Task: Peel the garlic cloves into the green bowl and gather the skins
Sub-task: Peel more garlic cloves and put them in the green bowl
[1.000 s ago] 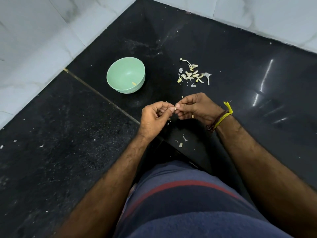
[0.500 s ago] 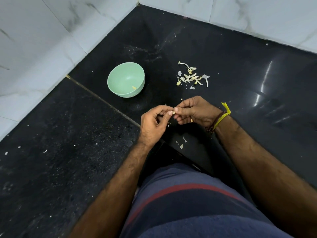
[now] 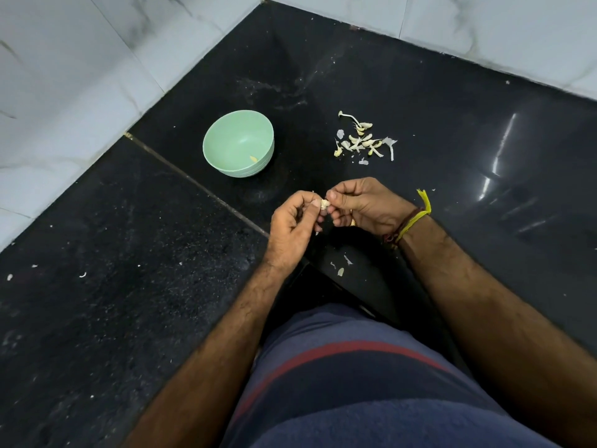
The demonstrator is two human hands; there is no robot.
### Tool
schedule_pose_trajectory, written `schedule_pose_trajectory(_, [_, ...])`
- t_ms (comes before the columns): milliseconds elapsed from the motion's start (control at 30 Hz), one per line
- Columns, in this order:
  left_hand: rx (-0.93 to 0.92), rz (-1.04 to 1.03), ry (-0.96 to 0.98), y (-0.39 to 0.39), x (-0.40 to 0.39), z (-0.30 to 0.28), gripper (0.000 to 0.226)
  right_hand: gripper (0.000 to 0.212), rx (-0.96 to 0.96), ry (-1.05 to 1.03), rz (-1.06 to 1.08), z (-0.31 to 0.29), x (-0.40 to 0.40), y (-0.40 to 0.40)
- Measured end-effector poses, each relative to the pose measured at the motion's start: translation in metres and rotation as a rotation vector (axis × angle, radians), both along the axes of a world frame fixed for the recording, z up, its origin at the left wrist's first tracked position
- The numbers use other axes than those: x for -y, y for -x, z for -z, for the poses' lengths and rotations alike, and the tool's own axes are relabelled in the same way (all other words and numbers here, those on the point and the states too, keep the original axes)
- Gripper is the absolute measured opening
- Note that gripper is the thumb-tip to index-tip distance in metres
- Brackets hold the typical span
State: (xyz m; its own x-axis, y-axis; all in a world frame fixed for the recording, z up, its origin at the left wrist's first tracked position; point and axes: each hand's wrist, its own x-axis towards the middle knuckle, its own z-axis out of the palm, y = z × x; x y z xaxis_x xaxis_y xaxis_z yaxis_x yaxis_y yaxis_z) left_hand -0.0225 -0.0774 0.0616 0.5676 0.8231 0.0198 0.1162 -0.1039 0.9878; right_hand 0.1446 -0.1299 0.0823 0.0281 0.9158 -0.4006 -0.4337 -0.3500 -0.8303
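- The left hand [image 3: 292, 226] and right hand [image 3: 361, 203] meet above the black floor [image 3: 129, 318], each with thumb and forefinger pinched on one small garlic clove [image 3: 324, 203]; both grips are clenched on it, probably so one steadies it while the other picks at the skin.
- The green bowl [image 3: 239, 143] sits just beyond the hands, close enough for an easy drop; one small pale piece lies inside.
- A loose heap of garlic pieces [image 3: 361, 139] lies to the bowl's right, well apart from it, within the right hand's reach.
- A few skin flakes [image 3: 342, 265] lie beneath the hands, ungathered.
- Curled fingers hide most of the clove; I cannot tell how much skin remains, nor which heap pieces are cloves or skins.
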Motion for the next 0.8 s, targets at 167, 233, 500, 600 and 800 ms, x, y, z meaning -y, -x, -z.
schedule_pose_trajectory(167, [0.014, -0.041, -0.019, 0.001, -0.001, -0.001, 0.008, 0.011, -0.022, 0.017, -0.007, 0.001, -0.002, 0.0])
schedule_pose_trajectory(233, [0.024, -0.065, -0.033, 0.001, -0.002, -0.002, 0.007, 0.011, -0.026, 0.028, 0.0, 0.001, -0.003, 0.001])
schedule_pose_trajectory(500, [-0.041, -0.1, -0.005, -0.003, -0.005, 0.005, 0.014, 0.008, -0.091, 0.097, 0.134, 0.005, -0.006, 0.011])
schedule_pose_trajectory(600, [-0.096, -0.121, 0.005, -0.006, -0.008, 0.01, 0.012, 0.007, -0.085, 0.081, 0.21, 0.011, -0.008, 0.015])
schedule_pose_trajectory(800, [-0.214, -0.188, 0.013, -0.01, -0.016, 0.014, 0.021, 0.023, 0.353, -0.134, 0.237, 0.02, -0.006, 0.023])
